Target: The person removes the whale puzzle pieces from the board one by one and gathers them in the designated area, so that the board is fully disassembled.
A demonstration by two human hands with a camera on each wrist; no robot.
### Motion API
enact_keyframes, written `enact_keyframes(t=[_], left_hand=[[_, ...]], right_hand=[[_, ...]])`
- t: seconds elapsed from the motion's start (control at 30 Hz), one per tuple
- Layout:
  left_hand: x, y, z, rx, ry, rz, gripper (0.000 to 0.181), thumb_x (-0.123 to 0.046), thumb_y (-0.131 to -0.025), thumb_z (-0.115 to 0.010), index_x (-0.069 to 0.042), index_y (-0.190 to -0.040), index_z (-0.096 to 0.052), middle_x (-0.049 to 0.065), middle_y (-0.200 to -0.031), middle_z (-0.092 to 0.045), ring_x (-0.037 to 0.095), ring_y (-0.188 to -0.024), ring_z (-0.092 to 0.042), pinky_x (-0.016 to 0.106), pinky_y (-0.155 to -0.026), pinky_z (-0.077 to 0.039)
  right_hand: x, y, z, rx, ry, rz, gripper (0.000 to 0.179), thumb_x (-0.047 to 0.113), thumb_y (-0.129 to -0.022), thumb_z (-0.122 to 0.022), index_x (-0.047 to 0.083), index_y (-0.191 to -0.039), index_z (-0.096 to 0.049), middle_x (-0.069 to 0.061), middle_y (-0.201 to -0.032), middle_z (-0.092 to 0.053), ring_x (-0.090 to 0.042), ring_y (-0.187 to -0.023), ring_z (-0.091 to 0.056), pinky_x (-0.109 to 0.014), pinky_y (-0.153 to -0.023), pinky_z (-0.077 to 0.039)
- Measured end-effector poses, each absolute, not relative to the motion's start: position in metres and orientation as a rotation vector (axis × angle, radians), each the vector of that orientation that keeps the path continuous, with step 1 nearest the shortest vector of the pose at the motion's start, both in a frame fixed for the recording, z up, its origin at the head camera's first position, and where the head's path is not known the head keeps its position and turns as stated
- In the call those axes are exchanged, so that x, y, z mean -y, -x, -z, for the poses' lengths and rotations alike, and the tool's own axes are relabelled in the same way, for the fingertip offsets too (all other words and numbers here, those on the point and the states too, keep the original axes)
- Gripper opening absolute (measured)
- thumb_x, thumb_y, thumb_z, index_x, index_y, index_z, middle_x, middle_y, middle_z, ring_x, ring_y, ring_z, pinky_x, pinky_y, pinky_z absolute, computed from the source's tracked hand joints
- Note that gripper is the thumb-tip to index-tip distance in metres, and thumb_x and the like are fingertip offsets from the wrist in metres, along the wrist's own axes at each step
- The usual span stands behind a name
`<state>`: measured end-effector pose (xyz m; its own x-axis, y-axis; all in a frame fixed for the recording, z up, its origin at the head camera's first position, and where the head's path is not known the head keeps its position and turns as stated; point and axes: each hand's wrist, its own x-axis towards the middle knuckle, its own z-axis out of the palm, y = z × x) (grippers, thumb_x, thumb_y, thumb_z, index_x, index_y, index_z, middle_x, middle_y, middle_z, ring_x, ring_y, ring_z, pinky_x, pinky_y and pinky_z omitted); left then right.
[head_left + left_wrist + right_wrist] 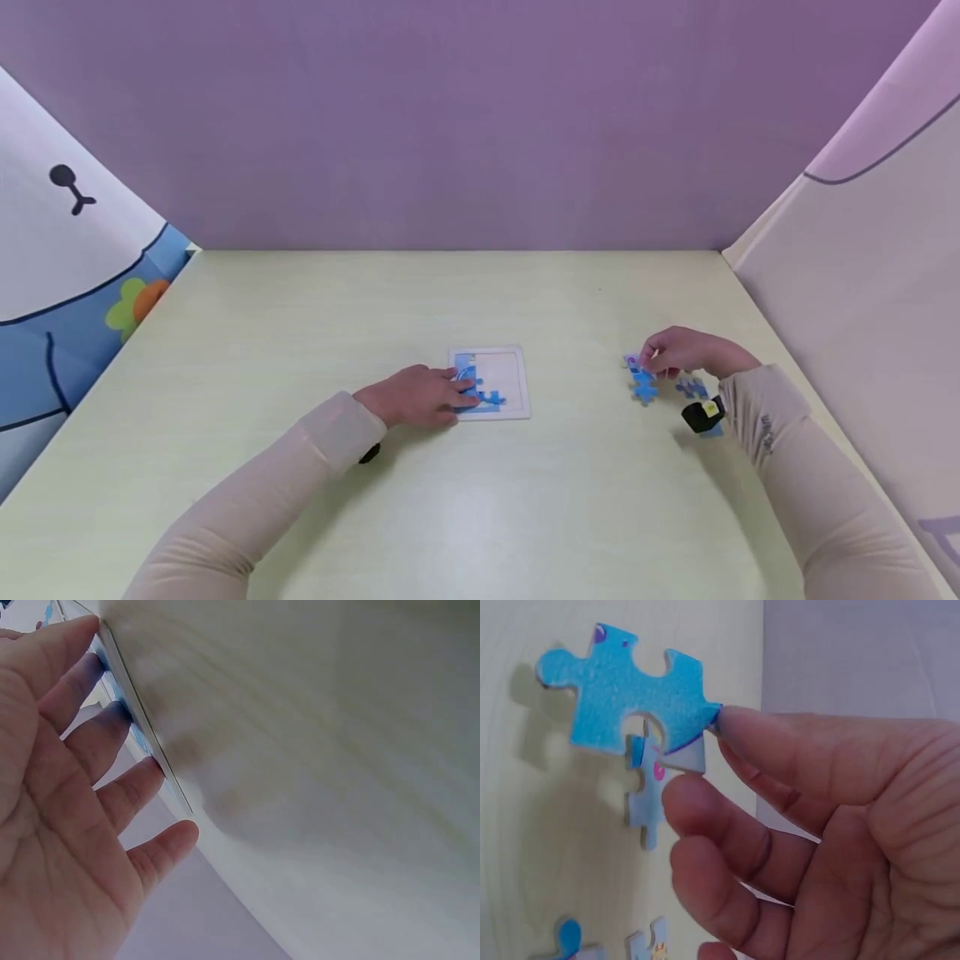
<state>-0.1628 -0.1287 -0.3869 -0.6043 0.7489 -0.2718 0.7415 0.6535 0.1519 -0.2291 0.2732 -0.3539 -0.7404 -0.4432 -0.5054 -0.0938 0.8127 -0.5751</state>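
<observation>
My left hand (420,396) rests its extended fingertips on the left side of a white square puzzle board (501,367). Blue pieces (491,400) line the board's left and lower parts, some under the fingers. In the left wrist view, the fingers lie spread along the board's edge (150,727). Off to the right, my right hand (686,350) pinches a blue jigsaw piece (607,697) by one knob between thumb and fingers, tilted above the table. Beneath it lies another jigsaw piece (649,802) with a pink mark.
More loose jigsaw pieces (692,387) lie by the right wrist, one partly hidden under the black wrist camera (703,415). A purple panel (465,125) stands along the table's far edge. Printed cloth panels (862,275) close off both sides of the pale table (480,517).
</observation>
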Motion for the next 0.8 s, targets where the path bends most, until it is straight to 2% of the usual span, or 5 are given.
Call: enact_keyframes(t=[0.23, 0.4, 0.6, 0.8], left_hand=[[0.127, 0.162, 0.386, -2.56, -1.199, -0.033, 0.04, -0.022, -0.095, -0.059, -0.017, -0.134, -0.058, 0.009, -0.142, -0.048, 0.033, -0.132, -0.042, 0.04, -0.097, -0.044], [0.127, 0.161, 0.384, -2.553, -1.173, -0.031, 0.04, -0.022, -0.095, -0.058, -0.017, -0.135, -0.057, 0.009, -0.143, -0.047, 0.033, -0.133, -0.041, 0.039, -0.097, -0.043], [0.127, 0.16, 0.383, -2.558, -1.17, -0.029, 0.04, -0.022, -0.095, -0.058, -0.017, -0.135, -0.057, 0.009, -0.143, -0.047, 0.033, -0.132, -0.041, 0.039, -0.098, -0.043], [0.128, 0.16, 0.382, -2.562, -1.16, -0.019, 0.04, -0.023, -0.095, -0.058, -0.017, -0.135, -0.057, 0.008, -0.143, -0.047, 0.033, -0.133, -0.041, 0.04, -0.098, -0.043]], right_hand=[[-0.278, 0.229, 0.362, -2.345, 0.391, 0.718, 0.01, 0.009, -0.093, -0.056, 0.001, -0.091, -0.061, -0.002, -0.076, -0.059, -0.016, -0.067, -0.052, -0.032, -0.066, -0.044], [-0.278, 0.229, 0.365, -2.352, 0.429, 0.724, 0.011, 0.008, -0.093, -0.055, -0.002, -0.091, -0.061, -0.001, -0.075, -0.06, -0.015, -0.065, -0.052, -0.032, -0.065, -0.046], [-0.277, 0.229, 0.367, -2.378, 0.434, 0.693, 0.012, 0.008, -0.094, -0.054, -0.001, -0.09, -0.061, -0.001, -0.073, -0.059, -0.015, -0.062, -0.049, -0.032, -0.064, -0.044], [-0.277, 0.229, 0.372, -2.399, 0.434, 0.663, 0.011, 0.009, -0.092, -0.055, 0.001, -0.088, -0.062, 0.002, -0.064, -0.051, -0.014, -0.059, -0.046, -0.031, -0.064, -0.041]])
